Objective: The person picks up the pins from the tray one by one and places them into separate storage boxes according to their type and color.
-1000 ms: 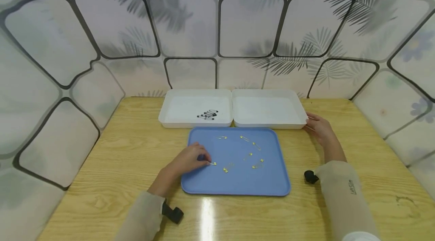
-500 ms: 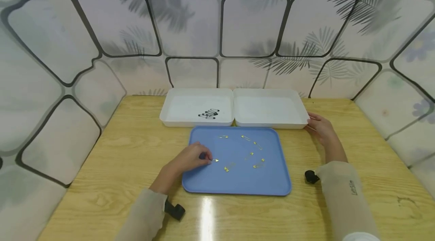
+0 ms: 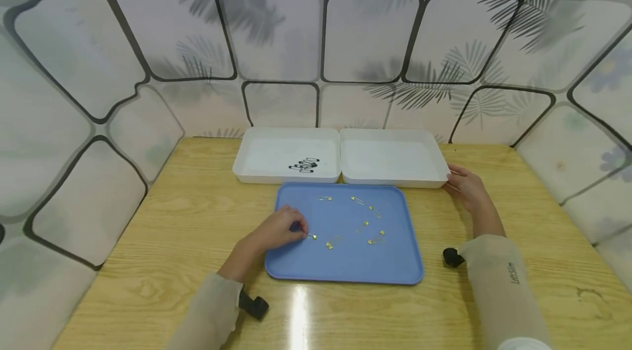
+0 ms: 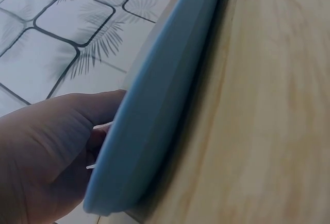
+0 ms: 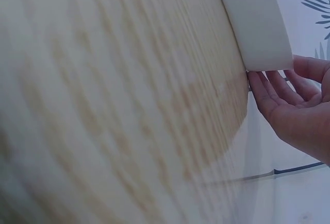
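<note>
My left hand (image 3: 283,228) is over the left part of a blue tray (image 3: 345,270), its thumb and fingertips pinching a gold safety pin (image 3: 313,237) whose head sticks out to the right. Several more gold safety pins (image 3: 357,200) lie scattered across the tray. In the left wrist view the tray's rim (image 4: 149,85) hides most of the fingertips. At the front right corner of the right white tray (image 3: 395,180), my right hand (image 3: 466,188) rests with relaxed fingers against the outer wall. The right wrist view has the thumb at that tray's rim and the fingertips lower on the wall.
Two white trays stand side by side behind the blue one; the left white tray (image 3: 257,179) holds a small heap of black safety pins (image 3: 304,164). All stand on a wooden table (image 3: 197,202), with a patterned wall covering (image 3: 281,103) behind and at both sides.
The pinched gold pin rose slightly by half a second ago and has tipped back down now. The left hand stays nearly in place. My right hand keeps resting at the white tray's corner.
</note>
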The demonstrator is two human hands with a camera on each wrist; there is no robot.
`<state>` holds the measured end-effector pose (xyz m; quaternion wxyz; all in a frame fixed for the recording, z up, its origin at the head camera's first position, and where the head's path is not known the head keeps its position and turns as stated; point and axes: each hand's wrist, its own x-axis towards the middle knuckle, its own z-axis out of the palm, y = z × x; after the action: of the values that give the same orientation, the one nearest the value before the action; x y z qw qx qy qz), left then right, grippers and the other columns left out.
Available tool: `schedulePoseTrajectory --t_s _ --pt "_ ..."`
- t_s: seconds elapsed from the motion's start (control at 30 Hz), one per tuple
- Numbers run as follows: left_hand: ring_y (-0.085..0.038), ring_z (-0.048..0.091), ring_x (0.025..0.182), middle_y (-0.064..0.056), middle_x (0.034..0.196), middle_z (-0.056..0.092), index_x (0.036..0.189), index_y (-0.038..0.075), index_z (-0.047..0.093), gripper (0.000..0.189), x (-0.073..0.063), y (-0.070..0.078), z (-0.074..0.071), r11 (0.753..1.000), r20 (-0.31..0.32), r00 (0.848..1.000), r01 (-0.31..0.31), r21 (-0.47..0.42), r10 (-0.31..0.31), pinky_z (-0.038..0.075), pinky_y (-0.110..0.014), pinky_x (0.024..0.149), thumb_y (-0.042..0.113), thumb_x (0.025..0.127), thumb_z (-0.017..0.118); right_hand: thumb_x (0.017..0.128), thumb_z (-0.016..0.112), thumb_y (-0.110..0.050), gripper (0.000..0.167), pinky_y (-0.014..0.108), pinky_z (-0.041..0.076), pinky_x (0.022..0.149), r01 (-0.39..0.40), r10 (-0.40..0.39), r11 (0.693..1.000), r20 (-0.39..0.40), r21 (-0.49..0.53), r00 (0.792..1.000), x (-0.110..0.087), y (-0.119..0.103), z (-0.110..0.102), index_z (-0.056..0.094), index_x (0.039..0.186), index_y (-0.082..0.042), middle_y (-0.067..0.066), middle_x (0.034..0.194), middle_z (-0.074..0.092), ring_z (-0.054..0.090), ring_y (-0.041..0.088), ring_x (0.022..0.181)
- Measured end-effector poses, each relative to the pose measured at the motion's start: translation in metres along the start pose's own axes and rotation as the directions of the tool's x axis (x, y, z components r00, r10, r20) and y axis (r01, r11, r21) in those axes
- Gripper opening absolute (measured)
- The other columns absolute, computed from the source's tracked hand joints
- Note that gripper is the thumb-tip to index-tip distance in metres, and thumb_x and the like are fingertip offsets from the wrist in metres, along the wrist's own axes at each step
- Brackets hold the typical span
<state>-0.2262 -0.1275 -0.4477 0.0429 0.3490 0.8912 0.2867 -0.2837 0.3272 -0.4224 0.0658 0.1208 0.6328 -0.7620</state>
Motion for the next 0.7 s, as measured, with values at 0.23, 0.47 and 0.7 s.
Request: schedulePoseTrajectory --t_s 0.23,0.47,0.7 --pt "-0.010 0.049 0.076 0.011 0.075 0.054 0.077 0.013 0.063 0.010 0.002 -0.004 0.000 0.997 0.052 0.998 -0.031 -0.074 0.035 0.043 -0.026 0.071 0.006 0.080 0.069 0.096 0.043 -0.002 0.057 0.032 0.025 0.104 -0.009 0.009 1.000 -0.001 0.001 1.000 0.001 0.001 -0.001 0.015 0.145 -0.001 -0.006 0.105 0.054 0.055 0.003 0.089" --pt "-0.010 0.052 0.080 0.006 0.086 0.063 0.091 0.011 0.069 0.008 0.001 -0.008 0.000 0.991 0.078 0.995 -0.050 -0.125 0.060 0.044 -0.027 0.071 0.007 0.084 0.065 0.096 0.043 -0.002 0.056 0.035 0.023 0.105 -0.016 0.016 1.000 -0.004 -0.007 1.000 0.002 0.001 -0.001 0.015 0.145 -0.001 0.003 0.120 0.047 0.054 0.005 0.092" --pt "-0.011 0.051 0.079 0.009 0.084 0.062 0.086 0.010 0.070 0.004 0.000 -0.012 0.002 0.988 0.036 0.997 -0.062 -0.139 0.068 0.043 -0.028 0.072 0.013 0.085 0.067 0.097 0.042 -0.002 0.056 0.034 0.023 0.105 -0.029 0.029 1.000 -0.011 -0.010 1.000 0.003 0.000 0.000 0.015 0.145 -0.002 0.005 0.128 0.043 0.053 0.007 0.097"
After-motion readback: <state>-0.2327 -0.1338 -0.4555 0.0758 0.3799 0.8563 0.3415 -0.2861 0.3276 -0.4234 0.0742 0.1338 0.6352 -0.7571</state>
